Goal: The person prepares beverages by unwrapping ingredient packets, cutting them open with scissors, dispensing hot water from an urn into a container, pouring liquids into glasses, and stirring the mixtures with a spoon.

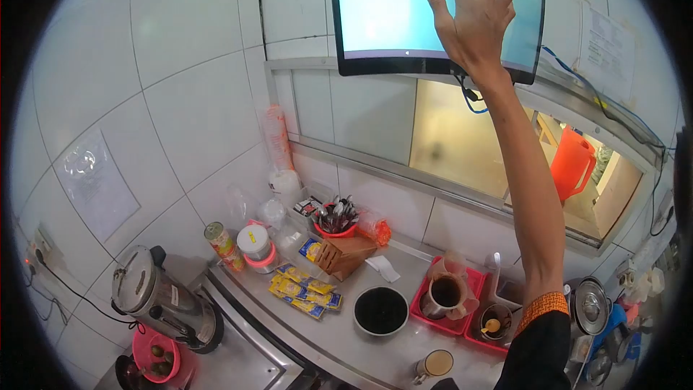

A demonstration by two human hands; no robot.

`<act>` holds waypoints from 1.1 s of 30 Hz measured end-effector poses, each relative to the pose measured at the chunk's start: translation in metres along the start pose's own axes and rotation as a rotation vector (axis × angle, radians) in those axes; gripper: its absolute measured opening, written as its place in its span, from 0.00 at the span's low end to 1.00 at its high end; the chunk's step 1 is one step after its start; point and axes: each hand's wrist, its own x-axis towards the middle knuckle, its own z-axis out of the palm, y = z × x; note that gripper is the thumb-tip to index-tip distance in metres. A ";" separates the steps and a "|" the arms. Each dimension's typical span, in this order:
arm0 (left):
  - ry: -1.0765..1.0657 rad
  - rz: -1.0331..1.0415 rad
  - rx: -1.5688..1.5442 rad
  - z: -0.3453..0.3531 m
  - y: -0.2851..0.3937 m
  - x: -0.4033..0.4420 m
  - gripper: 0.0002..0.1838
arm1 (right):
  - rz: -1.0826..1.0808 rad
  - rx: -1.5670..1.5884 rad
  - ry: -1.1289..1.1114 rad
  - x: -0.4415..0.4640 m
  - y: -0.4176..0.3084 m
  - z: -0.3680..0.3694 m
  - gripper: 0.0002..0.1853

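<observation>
My right hand (476, 18) is raised on a stretched arm in front of a wall-mounted screen (390, 25) with a lit white and teal display. Its back faces me, its fingers are spread and it holds nothing. The fingertips are at the upper part of the screen; whether they touch the glass I cannot tell. A black sleeve with an orange patterned cuff (541, 310) covers the lower arm. My left hand is out of sight.
On the steel counter are a bowl of dark contents (381, 310), a glass mug (434, 365), red trays (438, 326), yellow sachets (304, 290), a cutlery holder (336, 230) and tins. An electric urn (170, 300) stands left. Behind my arm, an orange jug (572, 162) shows through the hatch.
</observation>
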 end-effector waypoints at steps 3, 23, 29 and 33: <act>0.027 0.006 -0.046 -0.005 -0.004 0.010 0.37 | -0.047 0.033 0.098 -0.003 0.004 0.000 0.27; 0.464 -0.349 -1.008 0.254 -0.205 0.016 0.42 | 1.083 1.615 -1.292 -0.392 -0.263 -0.338 0.12; 0.697 -0.514 -1.469 0.412 -0.181 -0.057 0.44 | 1.065 1.566 -1.795 -0.534 -0.304 -0.460 0.22; 0.690 -0.692 -1.181 0.494 -0.184 -0.060 0.46 | 0.780 1.185 -1.781 -0.624 -0.288 -0.475 0.25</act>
